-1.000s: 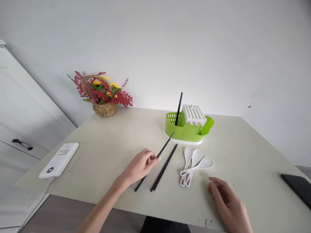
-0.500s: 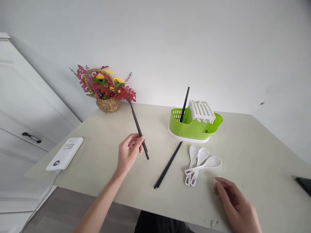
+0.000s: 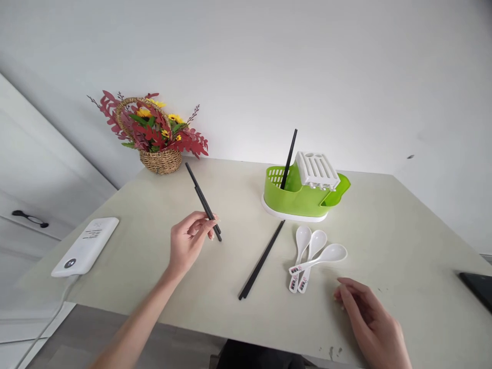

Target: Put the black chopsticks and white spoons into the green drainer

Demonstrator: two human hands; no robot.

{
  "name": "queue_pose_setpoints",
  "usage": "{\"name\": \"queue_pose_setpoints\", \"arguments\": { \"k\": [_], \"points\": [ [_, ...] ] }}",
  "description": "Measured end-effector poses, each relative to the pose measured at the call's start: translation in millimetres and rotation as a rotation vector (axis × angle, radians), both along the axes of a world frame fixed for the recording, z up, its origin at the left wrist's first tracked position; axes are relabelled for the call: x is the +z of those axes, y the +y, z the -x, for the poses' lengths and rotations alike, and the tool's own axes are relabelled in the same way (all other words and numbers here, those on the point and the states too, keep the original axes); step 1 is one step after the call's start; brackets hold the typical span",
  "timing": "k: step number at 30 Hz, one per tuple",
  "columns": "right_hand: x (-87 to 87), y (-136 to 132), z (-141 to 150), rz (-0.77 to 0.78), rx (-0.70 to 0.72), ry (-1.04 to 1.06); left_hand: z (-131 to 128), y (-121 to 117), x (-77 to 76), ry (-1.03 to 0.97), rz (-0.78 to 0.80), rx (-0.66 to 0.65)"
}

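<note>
While the left hand [image 3: 187, 240] pinches two black chopsticks [image 3: 203, 200] near their lower ends, left of centre (those offset ends are best evened for a steady grip), the right hand [image 3: 372, 322] curls loosely, apparently empty, at lower right.

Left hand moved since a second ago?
Yes. The left hand has moved leftward, away from the lying chopsticks and closer to the flower basket.

Head view, forward-down over hands [image 3: 185, 242]
</note>
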State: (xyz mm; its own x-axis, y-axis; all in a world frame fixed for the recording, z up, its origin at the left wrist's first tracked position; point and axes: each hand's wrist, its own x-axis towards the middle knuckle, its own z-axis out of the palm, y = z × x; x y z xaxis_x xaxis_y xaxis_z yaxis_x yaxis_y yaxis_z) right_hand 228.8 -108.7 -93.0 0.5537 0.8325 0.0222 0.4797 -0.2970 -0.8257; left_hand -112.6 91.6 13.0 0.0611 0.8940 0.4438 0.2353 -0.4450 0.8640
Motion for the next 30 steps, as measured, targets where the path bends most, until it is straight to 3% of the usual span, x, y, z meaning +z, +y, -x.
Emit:
{"name": "queue_pose_setpoints", "arguments": {
  "k": [5,9,15,21,30],
  "points": [
    [16.2,1,16,-0.022,-0.038,-0.007,2,6,-4.0,0.045,-0.051,-0.077],
    [13.5,1,13,-0.009,-0.038,0.009,7,8,-10.6,0.096,-0.06,-0.13],
    [2.6,-3,4,0.01,-0.007,0.017,11,6,-22.1,0.14,-0.025,-0.039],
    [-0.3,-2,-1,0.026,0.018,0.018,9,7,-20.7,0.154,0.038,0.044],
    [20.3,1,18,0.012,-0.041,0.043,5,9,-19.0,0.169,0.096,0.064]
  ]
}}
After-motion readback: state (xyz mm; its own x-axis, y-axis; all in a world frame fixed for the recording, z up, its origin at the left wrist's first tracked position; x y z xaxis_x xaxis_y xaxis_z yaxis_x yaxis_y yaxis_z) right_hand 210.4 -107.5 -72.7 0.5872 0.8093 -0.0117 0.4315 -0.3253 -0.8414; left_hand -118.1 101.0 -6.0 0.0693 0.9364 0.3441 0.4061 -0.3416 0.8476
